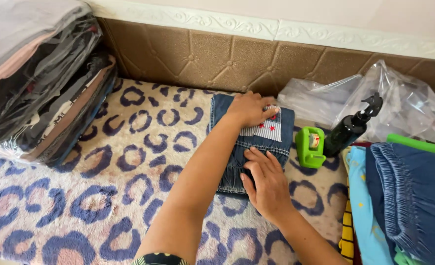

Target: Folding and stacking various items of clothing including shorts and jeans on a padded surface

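A small folded denim garment [227, 167] with a striped patch bearing red stars [269, 130] lies on a fleecy blanket [104, 186] patterned with blue rings. My left hand [249, 108] presses flat on its far end, fingers over the patch. Resting palm down on the garment's near right part is my right hand [266, 184], fingers together. Neither hand grips anything.
A stack of clothes in clear plastic bags [35, 78] stands at the far left. Right of the garment are a green tape dispenser [309, 146], a dark spray bottle [350, 128], empty clear bags [404, 105] and a pile of folded clothes [404, 196]. A padded brown wall panel [227, 59] runs behind.
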